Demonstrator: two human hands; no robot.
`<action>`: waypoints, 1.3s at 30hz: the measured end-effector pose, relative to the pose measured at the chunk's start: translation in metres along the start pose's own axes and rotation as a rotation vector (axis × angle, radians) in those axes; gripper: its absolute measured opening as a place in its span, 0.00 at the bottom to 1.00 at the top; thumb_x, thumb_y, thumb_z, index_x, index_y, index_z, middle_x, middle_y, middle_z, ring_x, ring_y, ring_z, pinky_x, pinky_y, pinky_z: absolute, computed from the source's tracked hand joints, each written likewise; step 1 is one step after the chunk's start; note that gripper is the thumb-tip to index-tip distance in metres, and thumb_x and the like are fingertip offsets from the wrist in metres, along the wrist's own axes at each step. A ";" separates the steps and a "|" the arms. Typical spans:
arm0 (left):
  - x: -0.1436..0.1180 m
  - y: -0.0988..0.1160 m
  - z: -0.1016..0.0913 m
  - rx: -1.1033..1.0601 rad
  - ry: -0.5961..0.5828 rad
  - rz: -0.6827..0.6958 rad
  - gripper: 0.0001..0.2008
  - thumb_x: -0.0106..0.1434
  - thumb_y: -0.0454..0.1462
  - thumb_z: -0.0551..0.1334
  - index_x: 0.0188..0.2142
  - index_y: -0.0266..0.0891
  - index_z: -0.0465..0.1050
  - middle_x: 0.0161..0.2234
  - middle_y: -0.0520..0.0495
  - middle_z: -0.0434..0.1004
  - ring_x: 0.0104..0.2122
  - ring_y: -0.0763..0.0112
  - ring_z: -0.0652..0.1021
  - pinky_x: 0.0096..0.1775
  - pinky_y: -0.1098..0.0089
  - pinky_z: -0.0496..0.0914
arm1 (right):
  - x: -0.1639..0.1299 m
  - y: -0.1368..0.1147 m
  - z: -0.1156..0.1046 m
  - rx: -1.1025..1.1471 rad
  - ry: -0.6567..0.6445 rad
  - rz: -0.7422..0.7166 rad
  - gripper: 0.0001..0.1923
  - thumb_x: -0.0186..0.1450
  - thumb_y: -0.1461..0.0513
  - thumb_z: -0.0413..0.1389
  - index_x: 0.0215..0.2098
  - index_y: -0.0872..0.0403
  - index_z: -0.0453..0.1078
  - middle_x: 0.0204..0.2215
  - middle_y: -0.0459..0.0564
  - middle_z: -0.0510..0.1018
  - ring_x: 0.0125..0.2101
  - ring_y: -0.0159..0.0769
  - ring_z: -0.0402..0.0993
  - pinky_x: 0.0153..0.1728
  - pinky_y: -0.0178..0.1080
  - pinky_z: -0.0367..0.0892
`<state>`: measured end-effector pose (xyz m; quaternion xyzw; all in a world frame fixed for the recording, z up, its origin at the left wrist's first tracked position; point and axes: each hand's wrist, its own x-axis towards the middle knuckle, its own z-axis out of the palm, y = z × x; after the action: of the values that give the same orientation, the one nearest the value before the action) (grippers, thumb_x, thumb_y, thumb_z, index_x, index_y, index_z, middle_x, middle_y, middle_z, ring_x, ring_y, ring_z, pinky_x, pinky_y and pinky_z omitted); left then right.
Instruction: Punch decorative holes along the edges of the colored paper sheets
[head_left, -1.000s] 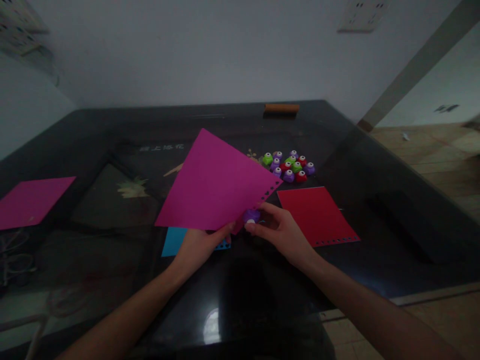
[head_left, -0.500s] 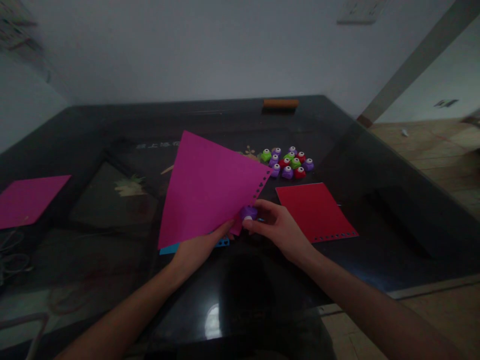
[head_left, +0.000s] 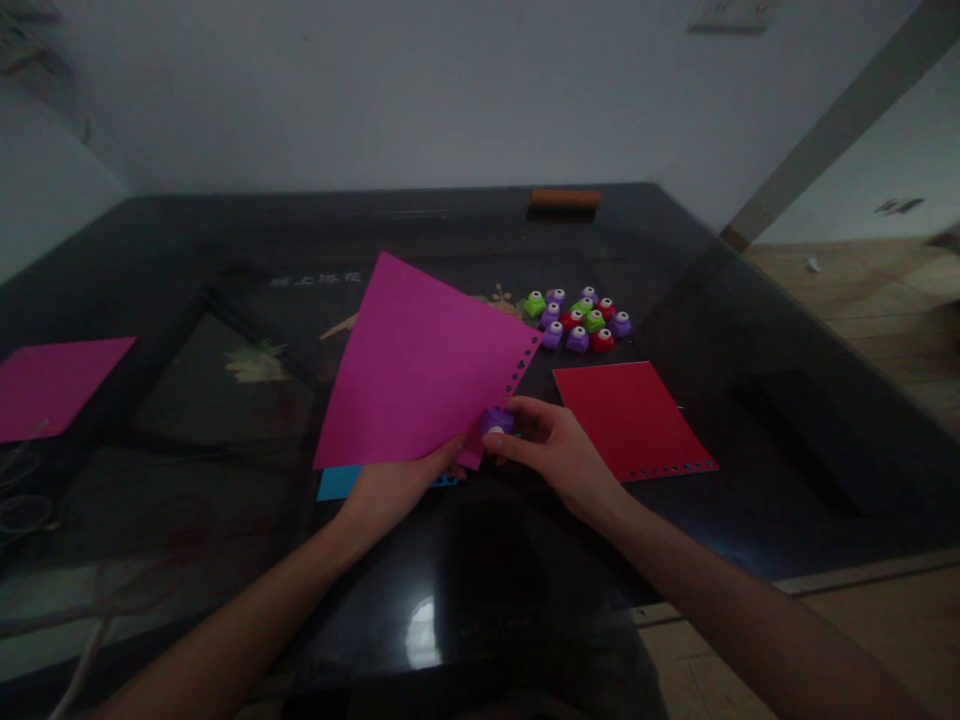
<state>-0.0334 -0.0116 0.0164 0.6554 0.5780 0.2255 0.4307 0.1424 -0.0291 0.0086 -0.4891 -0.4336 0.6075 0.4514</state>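
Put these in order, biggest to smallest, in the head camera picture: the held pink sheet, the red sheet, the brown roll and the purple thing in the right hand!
1. The held pink sheet
2. The red sheet
3. The brown roll and purple thing: unsure. The roll looks longer, but the purple thing is nearer and partly covered.

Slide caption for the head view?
Left hand holds a magenta sheet; right hand grips a purple punch at its hole-lined edge.

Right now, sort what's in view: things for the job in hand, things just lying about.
In the job:
magenta sheet, in the left hand
purple punch, in the right hand
likely clustered punches, red sheet, blue sheet, far-left pink sheet

Apparently lying about:
brown roll
small white scrap
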 end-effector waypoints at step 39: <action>-0.001 0.002 -0.001 -0.079 -0.101 -0.009 0.12 0.59 0.42 0.56 0.30 0.37 0.74 0.25 0.47 0.79 0.27 0.67 0.78 0.36 0.66 0.73 | 0.004 0.007 -0.005 -0.105 -0.029 -0.051 0.17 0.51 0.56 0.63 0.38 0.53 0.73 0.36 0.50 0.78 0.36 0.38 0.73 0.41 0.43 0.66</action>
<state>-0.0339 -0.0122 0.0186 0.6459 0.5491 0.2130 0.4858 0.1464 -0.0266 0.0004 -0.4920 -0.4834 0.5793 0.4343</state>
